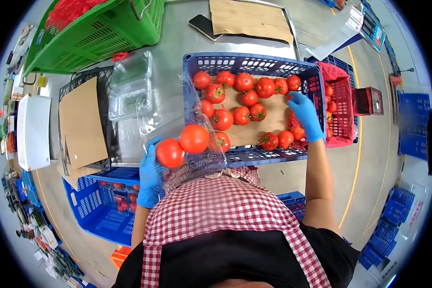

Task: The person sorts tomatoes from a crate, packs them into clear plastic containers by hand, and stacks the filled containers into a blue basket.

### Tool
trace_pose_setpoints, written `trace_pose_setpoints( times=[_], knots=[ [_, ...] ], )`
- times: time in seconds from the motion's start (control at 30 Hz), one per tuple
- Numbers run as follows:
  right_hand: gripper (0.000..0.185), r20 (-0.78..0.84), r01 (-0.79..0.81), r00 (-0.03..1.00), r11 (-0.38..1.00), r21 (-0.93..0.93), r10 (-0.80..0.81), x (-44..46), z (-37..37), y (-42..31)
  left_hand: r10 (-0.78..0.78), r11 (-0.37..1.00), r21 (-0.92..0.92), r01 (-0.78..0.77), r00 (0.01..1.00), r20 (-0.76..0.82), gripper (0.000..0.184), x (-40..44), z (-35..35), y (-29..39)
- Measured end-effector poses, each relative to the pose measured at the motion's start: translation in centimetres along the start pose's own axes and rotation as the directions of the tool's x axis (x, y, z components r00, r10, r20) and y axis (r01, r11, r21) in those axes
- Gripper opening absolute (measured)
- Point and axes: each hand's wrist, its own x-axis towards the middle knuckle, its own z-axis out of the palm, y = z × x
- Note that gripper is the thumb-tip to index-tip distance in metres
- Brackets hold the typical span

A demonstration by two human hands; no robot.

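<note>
My left hand [151, 175], in a blue glove, grips the edge of a clear plastic clamshell box [213, 139]. Two large red tomatoes [194, 139] sit in it, and its open lid tilts over the crate's near left corner. A blue glove also covers my right hand [306, 115], which reaches into the right side of the dark blue crate [254, 60]. Its fingers are slightly bent and apart, close to a tomato [293, 82] by the far right corner; no tomato shows in its grasp. Several more tomatoes [249, 98] lie on the crate's cardboard lining [247, 137].
Empty clear boxes [129, 98] lie on the metal table [170, 43], left of the crate. A green crate [105, 36] stands far left, a phone [205, 27] at the back. Right is a red-lined crate [341, 101] of tomatoes; lower left, a blue crate [89, 201] holds packed boxes.
</note>
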Motion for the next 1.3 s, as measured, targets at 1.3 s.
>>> trace_pose_setpoints(
  times=[1.3],
  knots=[
    [0.068,0.308,0.746,0.613,0.662,0.076,-0.727,-13.9,9.0,-21.1,-0.020,1.000,-0.022,0.019,1.000,-0.018,0.051,0.2,0.7,-0.5]
  ],
)
